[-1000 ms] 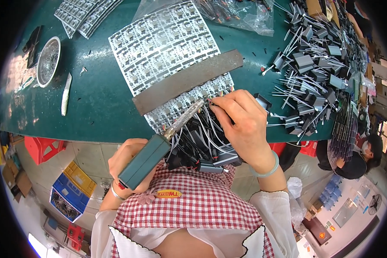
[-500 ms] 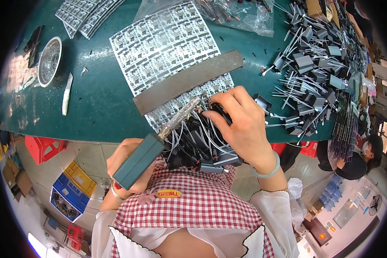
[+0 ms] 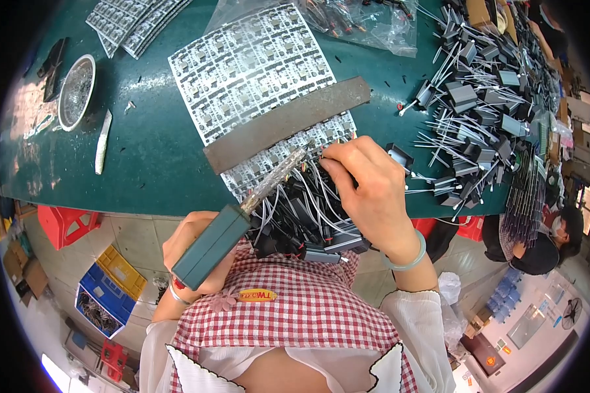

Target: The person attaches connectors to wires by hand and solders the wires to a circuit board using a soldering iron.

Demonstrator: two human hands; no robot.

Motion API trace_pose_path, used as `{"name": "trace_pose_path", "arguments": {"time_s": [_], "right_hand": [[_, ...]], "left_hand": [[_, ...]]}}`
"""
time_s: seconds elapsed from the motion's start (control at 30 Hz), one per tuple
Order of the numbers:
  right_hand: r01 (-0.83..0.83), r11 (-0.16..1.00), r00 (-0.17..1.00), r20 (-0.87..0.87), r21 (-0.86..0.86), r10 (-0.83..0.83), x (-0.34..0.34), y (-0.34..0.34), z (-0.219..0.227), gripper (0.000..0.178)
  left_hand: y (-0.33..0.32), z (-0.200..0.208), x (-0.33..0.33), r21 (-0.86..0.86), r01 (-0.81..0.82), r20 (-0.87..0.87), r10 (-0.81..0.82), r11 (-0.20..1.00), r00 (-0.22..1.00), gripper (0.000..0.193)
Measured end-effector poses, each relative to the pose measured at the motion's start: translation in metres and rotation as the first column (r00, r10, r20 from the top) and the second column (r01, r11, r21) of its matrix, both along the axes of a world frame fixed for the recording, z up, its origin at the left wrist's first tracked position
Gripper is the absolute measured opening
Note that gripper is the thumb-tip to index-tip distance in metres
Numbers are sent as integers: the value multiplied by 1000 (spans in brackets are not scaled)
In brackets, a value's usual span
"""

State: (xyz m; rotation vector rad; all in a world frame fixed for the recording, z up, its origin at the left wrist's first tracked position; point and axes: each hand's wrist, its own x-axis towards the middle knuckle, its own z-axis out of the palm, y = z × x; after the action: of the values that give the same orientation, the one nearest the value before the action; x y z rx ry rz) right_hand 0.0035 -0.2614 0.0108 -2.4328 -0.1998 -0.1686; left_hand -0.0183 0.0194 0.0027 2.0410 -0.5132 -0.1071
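The left hand (image 3: 182,241) wraps a boxy green soldering iron (image 3: 213,245), its crinkled silvery barrel (image 3: 274,178) over a flat patterned circuit sheet (image 3: 252,62) on the table (image 3: 141,131); the right hand (image 3: 373,187), fingertips nearly together, meets thin white wires (image 3: 316,187), its hold unclear.

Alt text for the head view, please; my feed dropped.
The left hand holds a green tool, its silver barrel over a circuit sheet; the right hand is close beside its tip. A brown bar crosses the sheet, and dark cases with white leads crowd the right of the green table.
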Motion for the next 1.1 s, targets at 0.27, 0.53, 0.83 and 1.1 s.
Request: {"name": "trace_pose_path", "arguments": {"time_s": [0.27,0.53,0.83,1.1], "right_hand": [[47,997,999,-5,67,-47,-1,0,-5,18],[-9,1000,998,56,12,8,0,-2,-7,19],[-22,999,998,61,-32,24,0,-2,-5,21],[-33,998,996,78,-50,37,1,-2,-5,21]], "left_hand": [[1,0,-1,9,-1,7,1,1000,1000,25],[-1,-5,1,-6,19,26,-19,1000,999,26],[-8,-1,3,16,5,51,-6,1000,999,18],[-11,-6,1,8,7,90,-7,1000,996,14]]}}
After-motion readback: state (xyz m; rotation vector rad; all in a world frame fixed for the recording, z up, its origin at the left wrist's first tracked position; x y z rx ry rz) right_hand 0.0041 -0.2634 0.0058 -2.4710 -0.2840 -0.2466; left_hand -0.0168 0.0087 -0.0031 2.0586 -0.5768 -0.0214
